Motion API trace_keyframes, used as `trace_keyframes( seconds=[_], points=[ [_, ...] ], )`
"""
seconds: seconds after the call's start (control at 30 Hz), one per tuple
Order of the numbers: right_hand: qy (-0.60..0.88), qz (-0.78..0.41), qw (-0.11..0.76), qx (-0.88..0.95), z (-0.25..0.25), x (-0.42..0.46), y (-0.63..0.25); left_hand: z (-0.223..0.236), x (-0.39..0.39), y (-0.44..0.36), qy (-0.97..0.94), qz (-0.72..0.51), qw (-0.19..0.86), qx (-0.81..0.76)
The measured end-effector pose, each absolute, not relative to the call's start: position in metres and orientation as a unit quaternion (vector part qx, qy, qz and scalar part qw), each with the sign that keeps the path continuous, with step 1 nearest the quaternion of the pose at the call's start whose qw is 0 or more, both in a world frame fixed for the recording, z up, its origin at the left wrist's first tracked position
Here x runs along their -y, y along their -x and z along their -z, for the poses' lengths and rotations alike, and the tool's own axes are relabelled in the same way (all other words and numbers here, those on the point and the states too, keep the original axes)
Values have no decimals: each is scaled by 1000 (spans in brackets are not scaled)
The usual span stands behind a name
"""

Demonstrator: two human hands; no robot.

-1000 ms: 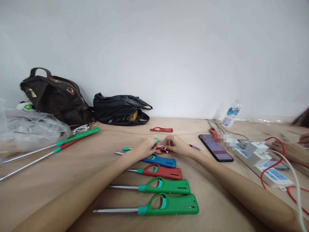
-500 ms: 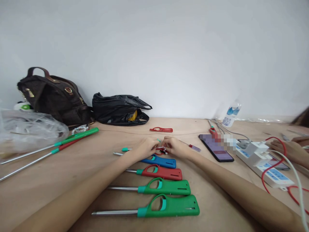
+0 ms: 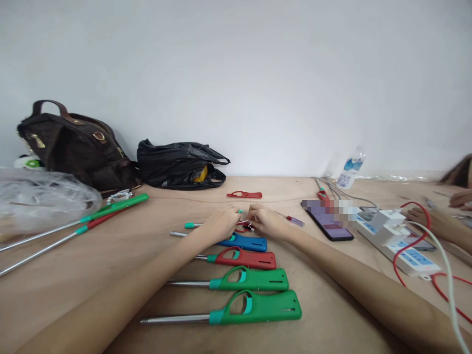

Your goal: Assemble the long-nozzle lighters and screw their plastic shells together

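Observation:
My left hand (image 3: 223,221) has its fingers closed at a small teal plastic piece (image 3: 241,211), which looks like a lighter trigger. Close beside it, my right hand (image 3: 266,220) is bent in a pinch; what lies between its fingertips is hidden. Under both hands is an opened red lighter body (image 3: 241,229), partly covered, with a thin white wire (image 3: 250,224) and a small black part. A teal-collared metal tube (image 3: 189,225) pokes out left of my left hand. Nearer me lie a blue gas lighter (image 3: 254,243), a red gas lighter (image 3: 263,259) and green gas lighters (image 3: 273,307) in a row.
A red shell half (image 3: 247,194) lies behind my hands, a screwdriver (image 3: 295,221) to their right. Further right are a phone (image 3: 328,221), a power strip (image 3: 413,258) with cables and another person's hand (image 3: 429,221). Bags (image 3: 180,164) and long lighters (image 3: 118,207) sit left.
The whole view has shifted slightly. Both hands stay close together over the red lighter body, with only small finger movements; the row of lighters lies as before.

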State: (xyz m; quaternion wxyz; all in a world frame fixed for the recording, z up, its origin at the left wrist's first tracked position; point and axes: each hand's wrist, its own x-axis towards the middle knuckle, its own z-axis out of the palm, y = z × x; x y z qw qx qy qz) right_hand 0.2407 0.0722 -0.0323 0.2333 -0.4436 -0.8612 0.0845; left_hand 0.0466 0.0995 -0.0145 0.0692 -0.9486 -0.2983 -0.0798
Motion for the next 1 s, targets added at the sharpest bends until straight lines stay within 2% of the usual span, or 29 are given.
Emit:
trace_keyframes(
  seconds=[0.33,0.57,0.67,0.8,1.0],
  points=[
    [457,-88,237,853,35,-71,-243,14,-104,-49,946,87,19,313],
    [438,-179,296,830,37,-60,-254,22,-104,-39,940,120,-25,318],
    [467,-129,315,816,38,-51,-253,26,-103,-37,936,143,-31,319],
    [459,-41,260,849,37,-44,-247,29,-103,-36,931,168,-36,323],
    [472,-38,271,838,38,-48,-245,28,-102,-35,923,183,-31,336]
  ],
)
